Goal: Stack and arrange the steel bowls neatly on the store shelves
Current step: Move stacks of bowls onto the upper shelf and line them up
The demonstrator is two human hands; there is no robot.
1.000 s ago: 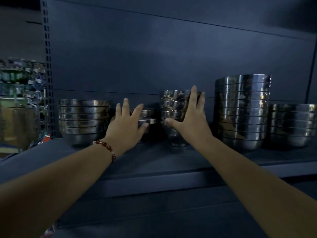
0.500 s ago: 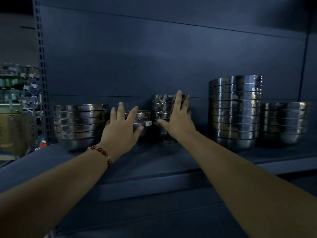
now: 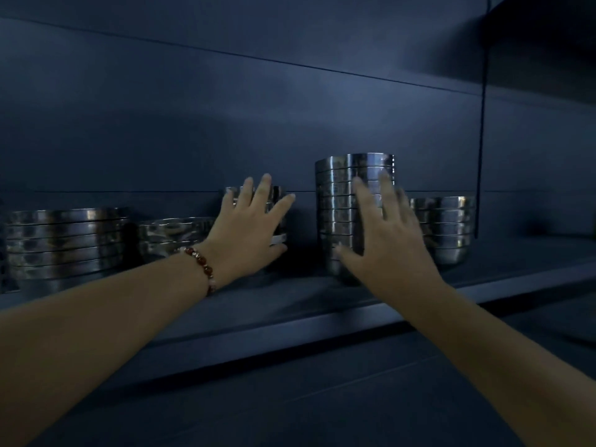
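Five stacks of steel bowls stand in a row on the dark shelf (image 3: 290, 312). A wide stack (image 3: 64, 243) is at the far left, with a low stack (image 3: 174, 232) beside it. My left hand (image 3: 251, 233), a bead bracelet on its wrist, lies with spread fingers against a narrow stack (image 3: 280, 230) and hides most of it. My right hand (image 3: 383, 240), blurred, has its fingers spread flat against the front of the tall stack (image 3: 338, 195). A shorter stack (image 3: 446, 230) stands to the right of that.
A dark back panel (image 3: 225, 124) closes the shelf behind the bowls. A vertical divider (image 3: 480, 156) runs down just right of the last stack, and bare shelf continues beyond it. The shelf's front lip runs below my wrists.
Both hands shifted one stack to the right: the left from the low stack to the narrow one, the right from the narrow one to the tall one. The view turned right and closer.
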